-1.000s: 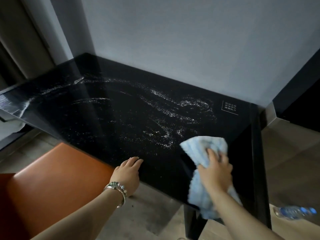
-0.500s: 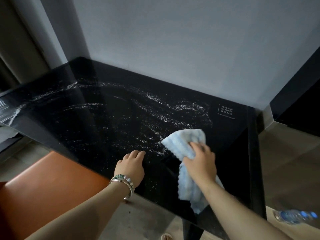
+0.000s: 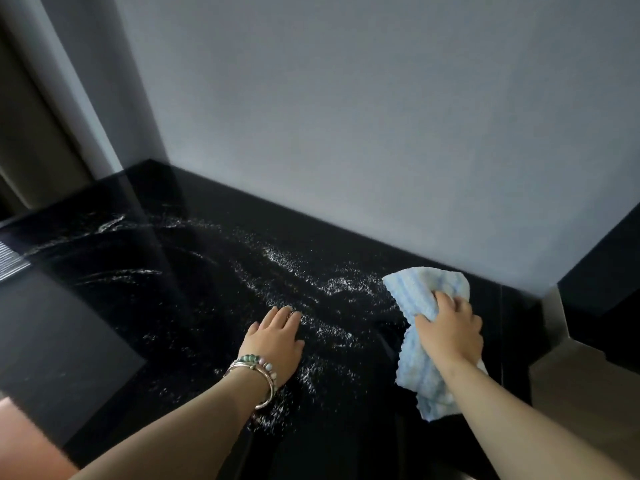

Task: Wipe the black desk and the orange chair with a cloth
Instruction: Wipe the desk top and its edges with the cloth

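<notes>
— Item one, the cloth (image 3: 420, 306)?
— Pale blue, crumpled. It lies on the black table (image 3: 104, 341) near the far right corner, close to the wall (image 3: 346, 116), with a tail trailing back toward the near edge. The right hand (image 3: 450, 329) presses on it from above, fingers (image 3: 445, 301) curled into the fabric and bunching it, probably so it doesn't slip while being pushed.

— Item two, the left hand (image 3: 273, 337)?
— Flat on the table around the middle, fingers straight and close together, holding nothing. It looks like a brace for the reach toward the corner. Bead bracelet (image 3: 256, 367) on the wrist.

— Table surface?
— White streaks (image 3: 277, 258) across the middle and left, so I'd judge the wiping unfinished.

— The orange chair (image 3: 20, 431)?
— Only a sliver shows, at the near left edge, below the table. Apparently untouched.
</notes>
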`<state>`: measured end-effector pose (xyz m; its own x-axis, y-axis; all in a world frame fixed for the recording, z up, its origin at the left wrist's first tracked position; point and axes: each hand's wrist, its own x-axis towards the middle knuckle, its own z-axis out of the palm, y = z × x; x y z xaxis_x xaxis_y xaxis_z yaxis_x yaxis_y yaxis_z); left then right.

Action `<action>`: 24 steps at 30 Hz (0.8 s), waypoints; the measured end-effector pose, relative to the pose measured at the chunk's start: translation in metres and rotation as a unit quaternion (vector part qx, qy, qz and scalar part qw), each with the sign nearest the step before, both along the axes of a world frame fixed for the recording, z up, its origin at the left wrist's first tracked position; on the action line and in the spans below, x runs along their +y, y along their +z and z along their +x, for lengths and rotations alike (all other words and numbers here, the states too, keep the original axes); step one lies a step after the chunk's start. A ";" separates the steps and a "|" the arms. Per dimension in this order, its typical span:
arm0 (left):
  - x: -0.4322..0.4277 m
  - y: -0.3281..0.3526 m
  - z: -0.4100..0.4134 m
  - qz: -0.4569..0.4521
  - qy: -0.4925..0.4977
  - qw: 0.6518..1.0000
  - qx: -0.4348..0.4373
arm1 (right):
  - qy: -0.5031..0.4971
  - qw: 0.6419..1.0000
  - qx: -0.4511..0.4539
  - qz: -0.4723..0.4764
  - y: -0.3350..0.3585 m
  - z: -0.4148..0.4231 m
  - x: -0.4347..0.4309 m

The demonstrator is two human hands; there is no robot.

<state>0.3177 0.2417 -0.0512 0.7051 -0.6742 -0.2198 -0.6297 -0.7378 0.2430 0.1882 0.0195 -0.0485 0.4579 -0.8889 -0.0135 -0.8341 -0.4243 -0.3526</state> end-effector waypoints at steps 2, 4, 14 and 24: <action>-0.013 -0.002 0.006 0.011 0.001 1.000 0.006 | -0.012 1.000 0.003 0.000 -0.001 0.006 -0.020; -0.031 -0.005 0.015 0.021 0.005 1.000 0.012 | -0.028 1.000 0.004 -0.001 -0.002 0.015 -0.045; -0.085 -0.019 0.053 0.082 0.019 0.996 0.016 | -0.059 0.992 0.102 0.044 -0.023 0.059 -0.113; -0.105 -0.032 0.065 0.082 0.052 0.995 0.024 | 0.122 0.992 0.033 0.025 -0.028 0.119 -0.081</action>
